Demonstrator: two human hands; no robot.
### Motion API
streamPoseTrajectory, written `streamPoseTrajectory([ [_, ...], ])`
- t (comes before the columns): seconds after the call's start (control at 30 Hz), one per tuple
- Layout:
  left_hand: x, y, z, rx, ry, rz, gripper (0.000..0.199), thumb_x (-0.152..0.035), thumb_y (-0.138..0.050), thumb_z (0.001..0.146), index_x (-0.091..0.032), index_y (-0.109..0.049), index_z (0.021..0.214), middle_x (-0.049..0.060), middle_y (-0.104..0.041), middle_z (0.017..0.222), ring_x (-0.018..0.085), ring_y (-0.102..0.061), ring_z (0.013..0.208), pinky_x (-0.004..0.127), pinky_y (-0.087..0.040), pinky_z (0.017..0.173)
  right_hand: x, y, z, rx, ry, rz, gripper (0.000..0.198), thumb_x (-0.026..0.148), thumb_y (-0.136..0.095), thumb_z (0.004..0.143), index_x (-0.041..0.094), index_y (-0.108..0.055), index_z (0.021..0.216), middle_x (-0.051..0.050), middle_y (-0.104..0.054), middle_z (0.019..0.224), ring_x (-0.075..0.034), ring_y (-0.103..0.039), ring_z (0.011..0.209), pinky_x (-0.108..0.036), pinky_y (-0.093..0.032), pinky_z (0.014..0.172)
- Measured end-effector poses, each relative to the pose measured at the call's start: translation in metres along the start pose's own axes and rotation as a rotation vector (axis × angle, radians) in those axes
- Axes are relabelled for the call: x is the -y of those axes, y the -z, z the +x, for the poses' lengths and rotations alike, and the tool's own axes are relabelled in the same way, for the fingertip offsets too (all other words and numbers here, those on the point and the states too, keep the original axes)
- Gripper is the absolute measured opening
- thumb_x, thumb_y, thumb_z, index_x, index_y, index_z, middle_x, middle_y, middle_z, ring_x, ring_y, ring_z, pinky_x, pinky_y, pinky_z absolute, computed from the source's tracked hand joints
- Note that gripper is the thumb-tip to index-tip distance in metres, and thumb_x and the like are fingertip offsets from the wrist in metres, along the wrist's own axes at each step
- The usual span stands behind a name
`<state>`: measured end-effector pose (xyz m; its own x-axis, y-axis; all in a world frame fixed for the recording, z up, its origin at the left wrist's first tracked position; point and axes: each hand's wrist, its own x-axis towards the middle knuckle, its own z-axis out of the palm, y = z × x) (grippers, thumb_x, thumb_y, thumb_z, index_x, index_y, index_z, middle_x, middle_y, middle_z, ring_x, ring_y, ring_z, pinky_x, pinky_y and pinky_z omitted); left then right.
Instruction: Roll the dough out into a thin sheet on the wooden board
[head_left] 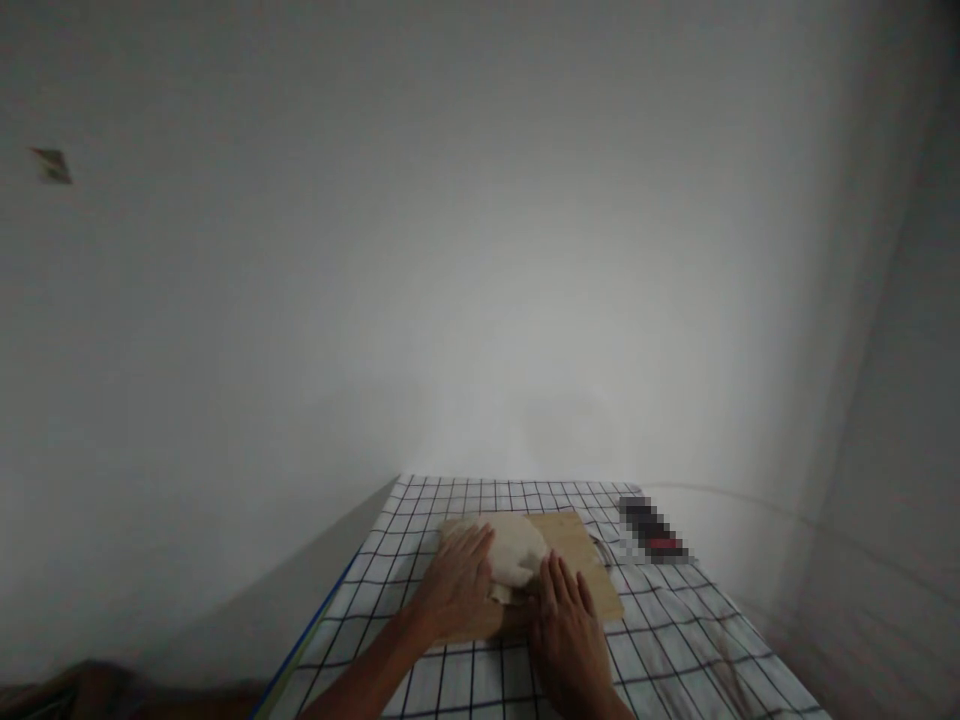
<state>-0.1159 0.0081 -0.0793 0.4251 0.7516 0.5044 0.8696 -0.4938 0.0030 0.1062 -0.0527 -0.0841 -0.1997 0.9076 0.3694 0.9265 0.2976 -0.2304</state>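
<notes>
A pale, flattened sheet of dough [517,550] lies on a light wooden board [589,570]. Its near edge looks uneven, with a small flap between my hands. My left hand [454,585] rests flat over the dough's left side, fingers stretched out and pointing away from me. At the near right edge of the dough is my right hand [566,620], its fingers extended and touching the dough and board. Both palms face down, so their undersides are hidden.
A white tablecloth with dark grid lines [360,620] covers the table under the board. To the right lies a dark, pixelated object [652,530] with a reddish patch. Behind the table stands a plain wall [480,250]; a thin cable [735,492] runs along the right.
</notes>
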Motion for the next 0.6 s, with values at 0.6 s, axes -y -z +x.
streamPoseTrajectory([
  [0.6,-0.002,0.001,0.037,0.184,0.166,0.068,0.052,-0.038,-0.028,0.102,-0.02,-0.042,0.149,0.006,-0.044,0.153,0.027,-0.032,0.146,0.054,-0.024,0.121,-0.036,-0.006,0.088,0.132,0.093,-0.044,0.055,0.037,-0.023,0.105,0.012,-0.044,0.148,-0.014,-0.036,0.157,-0.029,-0.023,0.149,-0.055,-0.012,0.12],
])
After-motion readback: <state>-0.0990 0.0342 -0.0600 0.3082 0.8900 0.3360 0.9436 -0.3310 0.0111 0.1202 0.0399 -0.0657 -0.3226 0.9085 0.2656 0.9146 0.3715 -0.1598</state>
